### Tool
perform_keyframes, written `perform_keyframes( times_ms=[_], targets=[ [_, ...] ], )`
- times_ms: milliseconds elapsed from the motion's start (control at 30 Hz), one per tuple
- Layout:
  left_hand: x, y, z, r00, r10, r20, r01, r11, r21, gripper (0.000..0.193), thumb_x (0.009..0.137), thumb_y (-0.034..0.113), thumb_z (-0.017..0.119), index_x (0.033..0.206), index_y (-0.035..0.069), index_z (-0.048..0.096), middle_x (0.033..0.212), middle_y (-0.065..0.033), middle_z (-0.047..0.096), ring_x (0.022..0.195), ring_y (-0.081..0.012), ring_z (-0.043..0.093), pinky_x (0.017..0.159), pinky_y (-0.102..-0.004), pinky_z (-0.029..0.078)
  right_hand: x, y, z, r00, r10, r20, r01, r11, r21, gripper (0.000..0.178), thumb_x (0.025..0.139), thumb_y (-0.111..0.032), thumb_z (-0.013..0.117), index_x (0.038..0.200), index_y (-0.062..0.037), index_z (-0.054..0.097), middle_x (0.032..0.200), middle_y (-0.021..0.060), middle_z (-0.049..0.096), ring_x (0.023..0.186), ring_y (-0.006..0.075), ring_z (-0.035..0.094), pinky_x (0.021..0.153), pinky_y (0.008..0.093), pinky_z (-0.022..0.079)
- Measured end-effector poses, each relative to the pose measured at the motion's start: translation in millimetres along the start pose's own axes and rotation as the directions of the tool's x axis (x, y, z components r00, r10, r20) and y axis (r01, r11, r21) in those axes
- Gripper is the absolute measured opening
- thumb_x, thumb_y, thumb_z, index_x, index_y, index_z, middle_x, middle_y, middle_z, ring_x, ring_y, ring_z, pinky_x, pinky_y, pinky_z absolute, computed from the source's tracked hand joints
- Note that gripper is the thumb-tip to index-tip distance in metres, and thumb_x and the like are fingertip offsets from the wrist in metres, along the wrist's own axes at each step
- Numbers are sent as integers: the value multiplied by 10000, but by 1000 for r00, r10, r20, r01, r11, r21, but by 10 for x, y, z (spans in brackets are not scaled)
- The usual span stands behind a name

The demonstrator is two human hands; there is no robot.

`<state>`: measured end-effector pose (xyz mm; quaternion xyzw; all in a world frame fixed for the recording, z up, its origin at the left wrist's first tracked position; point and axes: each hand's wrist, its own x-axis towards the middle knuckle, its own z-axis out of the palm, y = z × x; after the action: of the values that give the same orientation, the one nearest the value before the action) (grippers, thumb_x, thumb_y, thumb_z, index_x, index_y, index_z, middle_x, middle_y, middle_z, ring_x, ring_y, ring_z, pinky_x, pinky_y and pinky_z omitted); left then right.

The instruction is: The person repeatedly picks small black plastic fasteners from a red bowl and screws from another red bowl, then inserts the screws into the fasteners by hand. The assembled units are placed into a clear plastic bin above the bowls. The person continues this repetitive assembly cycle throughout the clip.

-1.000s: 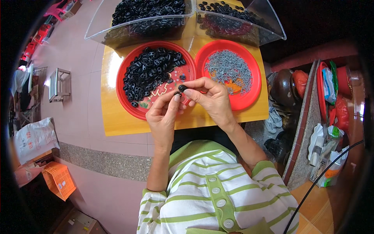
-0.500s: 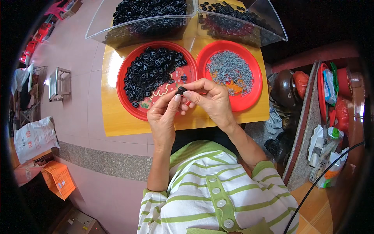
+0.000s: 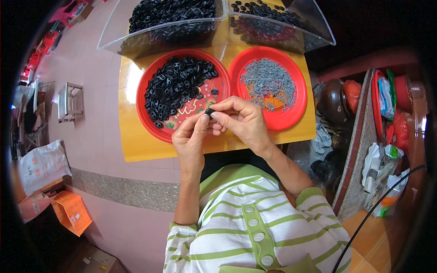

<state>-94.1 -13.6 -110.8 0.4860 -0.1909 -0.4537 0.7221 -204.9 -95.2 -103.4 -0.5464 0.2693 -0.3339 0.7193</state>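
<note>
Between the fingertips of both hands is a small black oval plastic piece (image 3: pixel 209 111). My left hand (image 3: pixel 190 135) pinches it from the left, and my right hand (image 3: pixel 241 120) grips it from the right with thumb and forefinger. Both hands are over the near rim of a red round tray (image 3: pixel 142 107), which holds a heap of black two-holed plastic pieces (image 3: pixel 175 86). To its right, a second red tray (image 3: pixel 298 113) bears many small grey screw-like pins (image 3: pixel 271 82). Whether a pin sits in the held piece is hidden by my fingers.
Behind the trays stand a clear bin (image 3: pixel 168 34) full of black pieces and another clear bin (image 3: pixel 277 36) with black oval pieces. All rest on a yellow table (image 3: pixel 136 148). A metal stool (image 3: pixel 70 102) is on the floor at left; bags and jars (image 3: pixel 334 101) crowd the right.
Both hands and the black piece have shifted slightly down and toward the left in view. The pinch of both hands on the piece holds; the trays look unchanged.
</note>
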Motion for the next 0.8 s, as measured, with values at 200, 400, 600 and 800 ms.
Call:
perform_keyframes(
  times_ms=[200, 400, 600, 800],
  targets=[
    [25, 22, -48, 993, -90, -71, 72, 974, -216, 140, 904, 105, 582, 918, -21, 640, 790, -72, 650, 632, -110, 583, 553, -235, 487, 9, -177, 68, 978, -197, 74, 210, 883, -419, 236, 800, -28, 685, 1023, 2, 614, 871, 46, 574, 718, 81, 601, 593, 208, 505],
    [35, -52, -76, 993, -111, -27, 99, 957, -272, 139, 907, 103, 577, 953, -17, 631, 836, -58, 634, 672, -101, 567, 612, -225, 490, 75, -133, 45, 922, -368, 119, 370, 748, -551, 247, 761, -40, 720, 988, -10, 626, 842, 43, 567, 683, 82, 582, 571, 229, 490],
    [2, -43, 48, 981, 190, -45, -186, 978, 91, 182, 930, 62, 520, 1072, -14, 605, 1078, -60, 584, 873, -107, 573, 745, -239, 490, 60, -220, -39, 982, -156, 110, 187, 898, -398, 209, 777, -48, 714, 965, 4, 640, 832, 20, 583, 689, 63, 558, 602, 209, 465],
    [-55, -134, -94, 959, 265, 100, -274, 958, 84, 193, 897, 15, 556, 1082, -23, 597, 1045, -51, 579, 887, -91, 546, 778, -219, 464, -35, -77, -99, 983, -92, 159, 127, 966, -226, 212, 830, -86, 676, 999, 21, 606, 825, 20, 564, 722, 61, 549, 625, 211, 462]
  ],
)
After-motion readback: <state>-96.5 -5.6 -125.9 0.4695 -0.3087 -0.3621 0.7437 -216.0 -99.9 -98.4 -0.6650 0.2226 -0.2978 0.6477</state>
